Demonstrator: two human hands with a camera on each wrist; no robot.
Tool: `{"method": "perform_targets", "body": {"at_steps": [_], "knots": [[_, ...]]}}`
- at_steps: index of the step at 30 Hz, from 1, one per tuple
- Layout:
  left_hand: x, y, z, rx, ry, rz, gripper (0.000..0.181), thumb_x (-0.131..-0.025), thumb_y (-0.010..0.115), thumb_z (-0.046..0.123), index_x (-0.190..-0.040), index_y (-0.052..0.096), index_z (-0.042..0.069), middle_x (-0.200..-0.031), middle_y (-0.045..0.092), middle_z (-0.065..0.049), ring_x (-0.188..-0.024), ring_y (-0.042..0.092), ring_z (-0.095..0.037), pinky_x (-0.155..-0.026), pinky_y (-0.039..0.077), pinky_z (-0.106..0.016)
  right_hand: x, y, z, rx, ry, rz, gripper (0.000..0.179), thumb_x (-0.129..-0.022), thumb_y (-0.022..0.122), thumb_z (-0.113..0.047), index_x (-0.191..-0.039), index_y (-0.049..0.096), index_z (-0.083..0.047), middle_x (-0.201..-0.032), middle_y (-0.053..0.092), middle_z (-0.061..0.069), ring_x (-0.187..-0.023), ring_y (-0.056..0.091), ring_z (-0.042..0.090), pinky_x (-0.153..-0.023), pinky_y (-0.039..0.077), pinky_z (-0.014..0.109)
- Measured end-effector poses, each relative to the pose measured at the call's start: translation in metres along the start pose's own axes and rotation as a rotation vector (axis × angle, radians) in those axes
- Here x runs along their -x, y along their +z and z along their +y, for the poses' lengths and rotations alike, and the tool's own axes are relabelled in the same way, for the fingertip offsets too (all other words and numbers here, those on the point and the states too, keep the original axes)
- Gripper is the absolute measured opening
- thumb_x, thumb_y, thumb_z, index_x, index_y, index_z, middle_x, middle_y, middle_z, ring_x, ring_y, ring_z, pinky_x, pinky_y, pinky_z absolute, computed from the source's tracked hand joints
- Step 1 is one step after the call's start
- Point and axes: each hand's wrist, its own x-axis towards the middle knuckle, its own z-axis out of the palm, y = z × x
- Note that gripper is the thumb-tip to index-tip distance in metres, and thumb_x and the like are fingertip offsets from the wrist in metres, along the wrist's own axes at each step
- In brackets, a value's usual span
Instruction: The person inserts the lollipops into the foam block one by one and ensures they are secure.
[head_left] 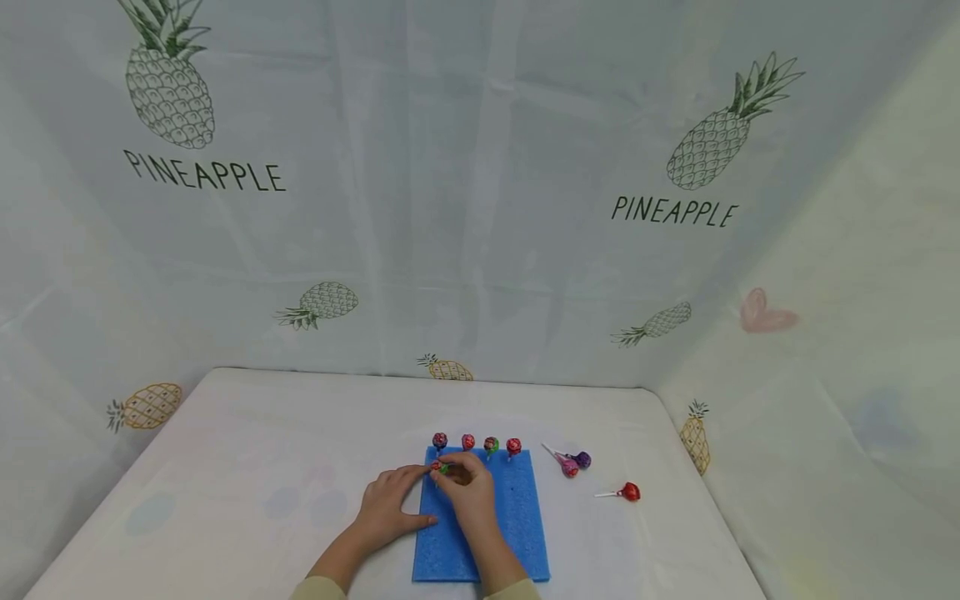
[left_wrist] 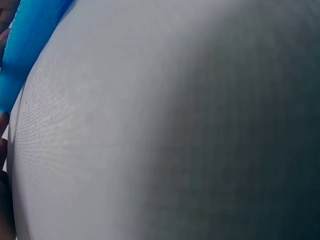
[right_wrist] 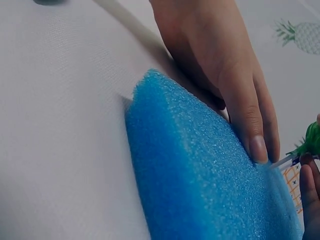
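A blue foam board (head_left: 517, 533) lies flat on the table. Near its upper left corner my right hand (head_left: 467, 492) pinches a red-and-green wrapped lollipop (head_left: 440, 468), whose white stick points down to the foam in the right wrist view. My left hand (head_left: 386, 508) rests at the board's left side, thumb over its surface and straight fingers touching the foam beside that stick. Along the far edge stand several upright lollipops, among them a dark one (head_left: 439, 440), a pink one (head_left: 468, 442), a red-and-green one (head_left: 491, 445) and a red one (head_left: 513, 447).
Right of the board lie a purple lollipop (head_left: 582, 460), a pink lollipop (head_left: 570, 468) and, farther right, a red lollipop (head_left: 631, 492). A pale cloth covers the table (head_left: 285, 442). Behind it hangs a pineapple-printed curtain (head_left: 450, 208).
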Motion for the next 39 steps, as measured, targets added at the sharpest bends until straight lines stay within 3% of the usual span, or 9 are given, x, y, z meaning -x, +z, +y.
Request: {"method": "perform_targets", "body": {"at_steps": [6,11,20,26,32,36,39], "knots": [[0.000,0.001,0.000,-0.013,-0.010,-0.008,0.085,-0.072,0.075,0.063,-0.139,0.052,0.017,-0.138,0.051,-0.009,-0.123,0.043,-0.034,-0.095,0.033,-0.060,0.003,-0.001,0.000,0.054,-0.045,-0.001,0.022,-0.081,0.079,-0.009,-0.102,0.073,-0.006,-0.102,0.066,0.001,-0.092,0.065,0.015,-0.075,0.053,0.023],[-0.001,0.002,0.000,-0.015,-0.021,-0.005,0.085,-0.072,0.075,0.064,-0.139,0.052,0.017,-0.138,0.051,-0.009,-0.122,0.043,-0.034,-0.095,0.032,-0.061,0.004,-0.003,0.000,0.081,-0.037,-0.013,0.024,-0.082,0.079,-0.011,-0.105,0.072,-0.008,-0.103,0.065,-0.003,-0.092,0.064,0.013,-0.076,0.053,0.024],[-0.001,0.002,0.000,-0.011,-0.021,-0.009,0.085,-0.072,0.074,0.065,-0.139,0.052,0.017,-0.139,0.051,-0.009,-0.123,0.042,-0.035,-0.096,0.032,-0.062,0.009,-0.015,-0.002,0.032,-0.041,-0.012,0.029,-0.081,0.078,-0.005,-0.109,0.070,-0.003,-0.108,0.063,0.003,-0.100,0.065,0.022,-0.079,0.053,0.025],[-0.003,0.000,0.002,-0.027,-0.034,-0.020,0.086,-0.072,0.072,0.067,-0.140,0.051,0.019,-0.140,0.050,-0.008,-0.125,0.041,-0.037,-0.097,0.031,-0.063,0.011,-0.031,-0.005,0.047,-0.034,0.041,0.027,-0.082,0.077,-0.003,-0.109,0.069,-0.001,-0.109,0.064,0.008,-0.100,0.065,0.027,-0.078,0.052,0.022],[-0.002,-0.001,0.005,-0.029,-0.050,-0.029,0.087,-0.071,0.074,0.066,-0.140,0.052,0.019,-0.140,0.050,-0.008,-0.126,0.041,-0.037,-0.098,0.031,-0.063,0.012,-0.053,-0.030,0.036,-0.051,0.070,0.027,-0.082,0.074,0.005,-0.108,0.066,0.008,-0.110,0.063,0.024,-0.099,0.064,0.038,-0.076,0.052,0.023],[-0.002,-0.001,0.005,-0.029,-0.051,-0.029,0.087,-0.071,0.074,0.066,-0.141,0.051,0.019,-0.140,0.050,-0.008,-0.125,0.041,-0.037,-0.098,0.031,-0.063,0.009,-0.070,-0.036,0.074,-0.064,0.107,0.025,-0.083,0.073,0.005,-0.107,0.067,0.007,-0.110,0.063,0.025,-0.097,0.066,0.033,-0.077,0.051,0.021],[-0.002,0.000,0.004,-0.026,-0.045,-0.026,0.087,-0.072,0.074,0.066,-0.141,0.051,0.019,-0.140,0.050,-0.008,-0.125,0.041,-0.038,-0.098,0.030,-0.063,0.004,-0.083,-0.025,0.112,-0.084,0.138,0.025,-0.082,0.074,0.004,-0.106,0.068,0.004,-0.108,0.064,0.022,-0.094,0.067,0.028,-0.075,0.051,0.020]]}}
